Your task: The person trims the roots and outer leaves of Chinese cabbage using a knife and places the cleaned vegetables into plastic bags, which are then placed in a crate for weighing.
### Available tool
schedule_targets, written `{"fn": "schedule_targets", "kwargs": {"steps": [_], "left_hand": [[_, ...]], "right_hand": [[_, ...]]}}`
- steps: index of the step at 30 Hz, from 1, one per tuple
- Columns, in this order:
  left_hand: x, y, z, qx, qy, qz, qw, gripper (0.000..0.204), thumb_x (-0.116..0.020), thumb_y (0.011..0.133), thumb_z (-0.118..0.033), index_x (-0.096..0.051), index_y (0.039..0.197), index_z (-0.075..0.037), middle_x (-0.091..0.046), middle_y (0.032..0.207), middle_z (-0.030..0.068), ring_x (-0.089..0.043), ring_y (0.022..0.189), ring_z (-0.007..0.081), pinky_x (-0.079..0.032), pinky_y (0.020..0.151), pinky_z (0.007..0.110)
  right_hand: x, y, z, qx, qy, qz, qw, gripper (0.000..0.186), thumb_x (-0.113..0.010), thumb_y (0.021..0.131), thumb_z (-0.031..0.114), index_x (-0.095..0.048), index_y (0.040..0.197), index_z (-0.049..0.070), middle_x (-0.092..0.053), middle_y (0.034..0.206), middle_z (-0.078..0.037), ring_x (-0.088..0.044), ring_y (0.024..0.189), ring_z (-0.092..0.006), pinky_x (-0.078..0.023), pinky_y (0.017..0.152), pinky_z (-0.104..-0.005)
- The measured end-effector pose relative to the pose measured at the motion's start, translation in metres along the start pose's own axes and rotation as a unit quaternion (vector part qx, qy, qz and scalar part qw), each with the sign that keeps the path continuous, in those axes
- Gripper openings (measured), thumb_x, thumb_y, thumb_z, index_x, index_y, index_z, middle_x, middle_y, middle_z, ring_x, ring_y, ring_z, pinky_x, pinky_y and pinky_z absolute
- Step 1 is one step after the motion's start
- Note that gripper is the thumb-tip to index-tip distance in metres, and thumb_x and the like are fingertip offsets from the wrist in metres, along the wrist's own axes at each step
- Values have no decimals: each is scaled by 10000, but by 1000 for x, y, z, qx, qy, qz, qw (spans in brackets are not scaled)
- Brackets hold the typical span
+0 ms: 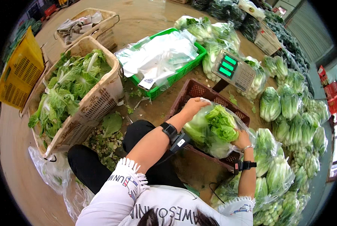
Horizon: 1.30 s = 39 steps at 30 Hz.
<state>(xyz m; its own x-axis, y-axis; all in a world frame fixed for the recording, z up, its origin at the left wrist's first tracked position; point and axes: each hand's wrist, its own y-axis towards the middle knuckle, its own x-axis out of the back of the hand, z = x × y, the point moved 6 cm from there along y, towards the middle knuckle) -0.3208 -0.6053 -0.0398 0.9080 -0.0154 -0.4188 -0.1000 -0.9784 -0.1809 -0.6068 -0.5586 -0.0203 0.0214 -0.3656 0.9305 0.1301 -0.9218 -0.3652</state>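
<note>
A clear plastic bag (211, 145) holding leafy green heads (221, 122), which look like Chinese cabbage or lettuce, rests in a brown plastic crate (183, 92). At the bag's upper left, my left hand (194, 107) pinches its edge. My right hand (243, 139) is closed on the bag's right side, close against the leaves, its fingertips partly hidden. The left part of the bag is smeared by motion. Just beyond the crate stands a digital scale's display head (234, 71) with lit green figures; its platform is out of sight.
Left of me, a dirty white crate (97, 101) is heaped with loose leaves (74, 81). Ahead, a green basket (168, 81) holds white plastic bags (161, 52). Bagged cabbages (279, 173) crowd the right side. Leaf scraps (104, 145) litter the floor by my knees.
</note>
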Motion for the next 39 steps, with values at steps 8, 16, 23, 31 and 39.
{"fn": "schedule_targets", "kwargs": {"steps": [8, 16, 23, 31, 39], "left_hand": [[4, -16, 20, 221, 287, 188, 913, 272, -572, 809, -281, -585, 877, -18, -537, 546, 50, -431, 377, 122, -356, 381, 271], [4, -7, 5, 156, 16, 55, 986, 218, -491, 821, -72, -506, 1036, -43, -526, 601, 50, -403, 384, 95, -319, 358, 232], [8, -18, 7, 200, 48, 110, 972, 234, -540, 804, -78, -491, 1033, -66, -516, 624, 35, -421, 415, 86, -323, 363, 212], [-3, -21, 8, 168, 96, 182, 964, 390, -557, 801, -100, -452, 1174, -49, -542, 659, 47, -475, 464, 112, -392, 407, 257], [-4, -13, -5, 111, 71, 138, 982, 655, -538, 792, -66, -246, 1375, -123, -512, 641, 31, -477, 508, 93, -349, 408, 216]], "right_hand": [[85, -54, 22, 79, 343, -229, 908, 321, -736, 669, 148, -595, 927, 19, -607, 682, -85, -573, 571, -190, -470, 555, -271], [43, -34, 59, 150, 737, 4, 659, 433, -568, 840, 192, -425, 1214, 27, -619, 882, -155, -596, 595, -170, -458, 462, -251], [20, -33, 111, 149, 857, 126, 477, 603, -553, 776, 37, -335, 1336, 96, -426, 1293, -157, -494, 1116, -249, -445, 894, -338], [29, 1, 103, 156, 812, 149, 542, 472, -567, 814, 174, -413, 1242, 49, -498, 1186, -96, -532, 1004, -193, -447, 849, -315], [77, 28, 132, 237, -14, 305, 922, 753, -652, 630, 272, -357, 1279, 29, -557, 1097, -175, -563, 925, -289, -436, 795, -363]]}}
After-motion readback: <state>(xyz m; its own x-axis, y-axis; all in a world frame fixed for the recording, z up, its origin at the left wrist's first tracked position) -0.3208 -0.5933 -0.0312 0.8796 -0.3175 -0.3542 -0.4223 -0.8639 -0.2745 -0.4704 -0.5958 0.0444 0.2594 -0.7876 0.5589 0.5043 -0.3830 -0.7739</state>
